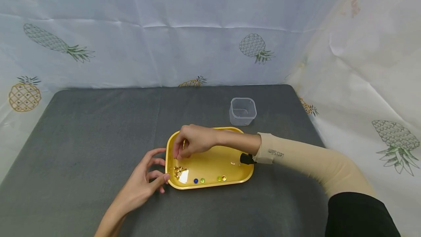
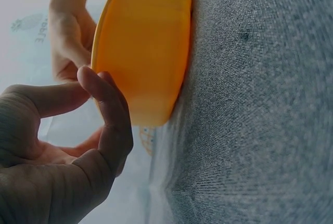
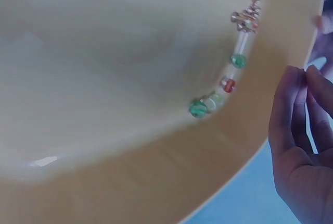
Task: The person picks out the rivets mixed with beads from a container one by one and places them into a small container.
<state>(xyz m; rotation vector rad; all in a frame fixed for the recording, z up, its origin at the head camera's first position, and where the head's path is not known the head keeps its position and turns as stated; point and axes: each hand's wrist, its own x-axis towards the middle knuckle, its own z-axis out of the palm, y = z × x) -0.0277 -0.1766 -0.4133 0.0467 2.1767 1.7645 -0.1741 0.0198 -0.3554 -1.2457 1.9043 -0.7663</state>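
A yellow tray (image 1: pixel 210 158) with rounded corners lies on the grey table. My left hand (image 1: pixel 146 178) holds its left rim, the thumb lapping over the edge and the other fingers spread along the outer wall. Over the tray's far left corner, my right hand (image 1: pixel 195 140) reaches down with fingers bent and thumb and fingertips together; no bead shows between them. Close by its fingertips is a cluster of small gold beads (image 1: pixel 179 171). A blue bead (image 1: pixel 195 181), a green bead (image 1: pixel 202 180), a yellow-green bead (image 1: pixel 219 178) and a gold-toned bead (image 1: pixel 224 178) sit along the near side.
Behind the tray's far right corner stands a clear plastic box (image 1: pixel 242 111), open at the top. A pineapple-print cloth (image 1: pixel 158 50) hangs along the back and right of the table (image 1: pixel 98 131). The right forearm, in a beige sleeve (image 1: pixel 296 156), crosses the tray's right end.
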